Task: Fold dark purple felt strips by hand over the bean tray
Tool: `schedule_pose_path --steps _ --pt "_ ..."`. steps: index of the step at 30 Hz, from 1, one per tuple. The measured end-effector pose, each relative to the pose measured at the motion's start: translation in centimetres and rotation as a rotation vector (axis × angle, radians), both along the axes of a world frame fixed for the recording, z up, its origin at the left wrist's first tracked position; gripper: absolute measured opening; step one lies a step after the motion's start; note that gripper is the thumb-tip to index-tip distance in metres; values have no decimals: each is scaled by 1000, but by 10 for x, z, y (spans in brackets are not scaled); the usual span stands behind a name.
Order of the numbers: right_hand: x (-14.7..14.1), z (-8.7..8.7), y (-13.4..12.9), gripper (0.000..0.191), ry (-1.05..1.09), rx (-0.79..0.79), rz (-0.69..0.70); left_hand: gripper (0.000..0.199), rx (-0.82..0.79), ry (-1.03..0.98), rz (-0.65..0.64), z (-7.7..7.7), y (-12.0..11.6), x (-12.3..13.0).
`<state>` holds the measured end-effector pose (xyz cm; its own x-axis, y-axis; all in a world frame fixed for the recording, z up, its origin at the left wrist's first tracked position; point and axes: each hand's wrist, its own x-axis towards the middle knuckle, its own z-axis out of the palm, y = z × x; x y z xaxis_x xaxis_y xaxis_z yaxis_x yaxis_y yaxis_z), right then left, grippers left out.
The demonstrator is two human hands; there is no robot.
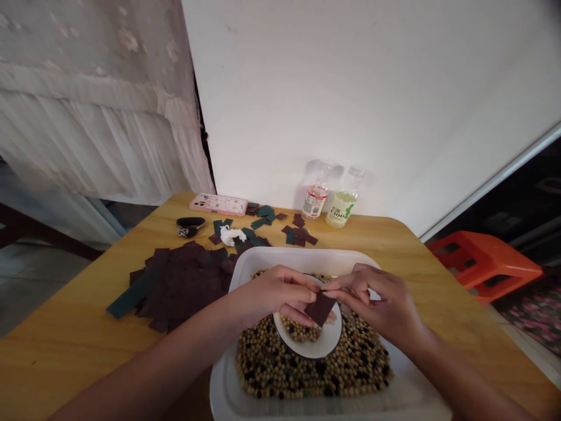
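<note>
Left hand [274, 295] and right hand [377, 301] close together above a white bowl [316, 349], fingertips meeting at the top of a dark fabric square [319, 308], apparently pinched between them. The bowl sits in a white tray [307, 255] of mixed beans [272, 368]; more dark squares [184, 286] lie at 10 o'clock.
</note>
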<state>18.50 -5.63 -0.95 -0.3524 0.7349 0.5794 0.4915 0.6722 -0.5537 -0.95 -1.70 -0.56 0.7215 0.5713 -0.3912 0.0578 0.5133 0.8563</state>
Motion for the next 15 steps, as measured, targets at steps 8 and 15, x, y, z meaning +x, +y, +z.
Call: schedule_pose_path --steps 8,15 --pt "-1 0 0 41 27 -66 -84 27 11 -3 12 0 0 1" --pt "-2 -1 -1 42 19 25 -49 25 -11 -38 94 0 2 1"
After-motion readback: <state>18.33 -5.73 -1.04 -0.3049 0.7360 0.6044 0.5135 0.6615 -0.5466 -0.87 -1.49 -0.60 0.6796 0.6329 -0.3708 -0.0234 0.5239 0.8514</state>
